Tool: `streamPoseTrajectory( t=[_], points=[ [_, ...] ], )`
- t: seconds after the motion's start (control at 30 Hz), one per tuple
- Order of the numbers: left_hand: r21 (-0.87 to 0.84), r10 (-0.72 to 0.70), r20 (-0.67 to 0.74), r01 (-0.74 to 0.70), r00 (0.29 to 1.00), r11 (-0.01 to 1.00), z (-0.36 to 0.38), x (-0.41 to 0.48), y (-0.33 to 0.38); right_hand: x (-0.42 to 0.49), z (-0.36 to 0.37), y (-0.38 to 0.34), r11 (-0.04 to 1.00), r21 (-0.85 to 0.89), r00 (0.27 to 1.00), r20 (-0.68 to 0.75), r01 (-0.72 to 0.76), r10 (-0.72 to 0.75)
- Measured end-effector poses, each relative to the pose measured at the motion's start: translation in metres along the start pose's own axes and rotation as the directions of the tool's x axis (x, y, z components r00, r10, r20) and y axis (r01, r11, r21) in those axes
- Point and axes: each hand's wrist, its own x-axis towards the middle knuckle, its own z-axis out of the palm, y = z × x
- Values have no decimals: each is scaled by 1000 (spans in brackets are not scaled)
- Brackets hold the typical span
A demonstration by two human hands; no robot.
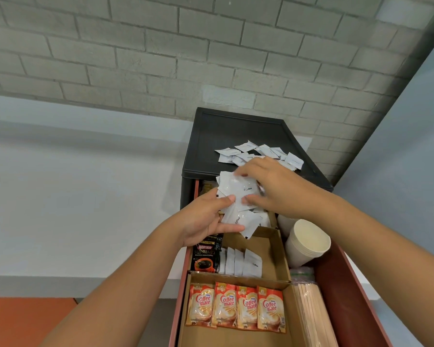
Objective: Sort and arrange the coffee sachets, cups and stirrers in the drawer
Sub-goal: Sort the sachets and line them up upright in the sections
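Note:
Both hands hold a bunch of white coffee sachets (236, 196) above the open drawer (356, 296). My left hand (206, 219) grips the bunch from below and my right hand (271, 186) pinches it from the right. Several more white sachets (258, 154) lie loose on the black cabinet top (226, 131). In the drawer's middle cardboard compartment (273, 246), a few white sachets (243, 262) stand in a row beside a black Kopiko sachet (206, 254). Orange Coffee-mate sachets (236, 306) line the near compartment. A stack of paper cups (308, 242) lies on its side at the right, above bundled wooden stirrers (313, 314).
The drawer's red-brown front wall runs along the right side. A grey brick-pattern floor lies beyond the cabinet, a pale wall panel to the left, and an orange surface (23, 319) at the bottom left.

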Motion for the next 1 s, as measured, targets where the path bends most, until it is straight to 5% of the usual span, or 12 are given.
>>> streamPoseTrajectory(
  t=[0.23,0.77,1.0],
  points=[
    [88,-16,26,14,1000,996,2,-1,0,26,-11,-1,998,-67,982,190,-8,21],
    [44,37,68,-40,997,998,1,-5,1,22,-20,-2,958,260,991,90,-118,98],
    [-14,28,45,-28,999,1000,3,-7,2,15,-21,0,959,257,990,107,-118,93]
  ],
)
